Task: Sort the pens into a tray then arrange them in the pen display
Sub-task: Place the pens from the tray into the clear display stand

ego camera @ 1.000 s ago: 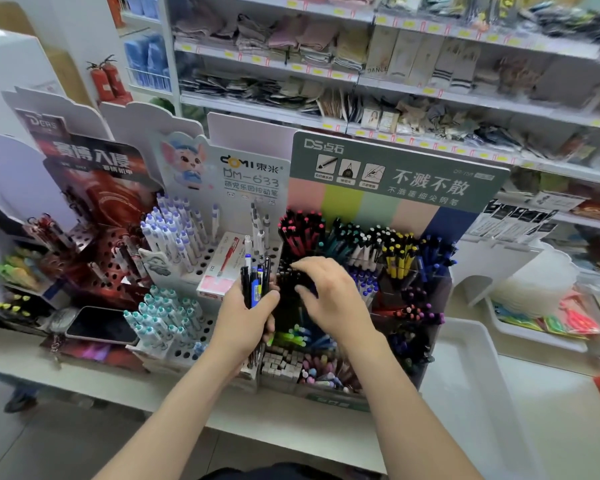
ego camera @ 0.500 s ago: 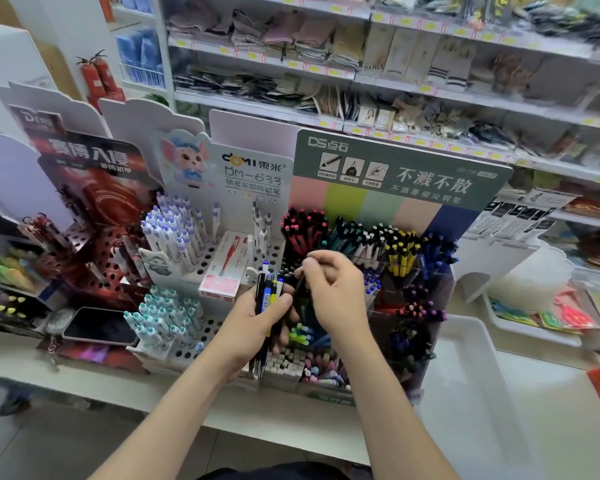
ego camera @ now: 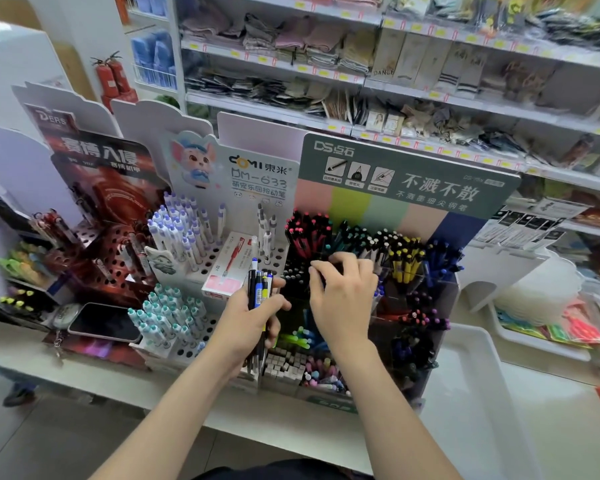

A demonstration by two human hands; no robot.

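Note:
My left hand grips an upright bundle of pens with black, blue and yellow barrels, just in front of the tiered pen display. My right hand reaches into the display's upper rows, its fingertips curled among the black-capped pens. Whether those fingers pinch a pen is hidden. The display holds pens grouped by colour: pink-tipped ones, yellow ones, blue ones. A white tray lies on the counter to the right of the display.
A white DM-633 pen stand with purple and teal pens stands on the left, a red pen box on it. A red display and a phone are further left. Stocked shelves rise behind. A flat basket sits at right.
My right hand moved up and right from the display's middle compartment to the upper pen rows. My left hand shifted slightly right with the bundle and kept its grip.

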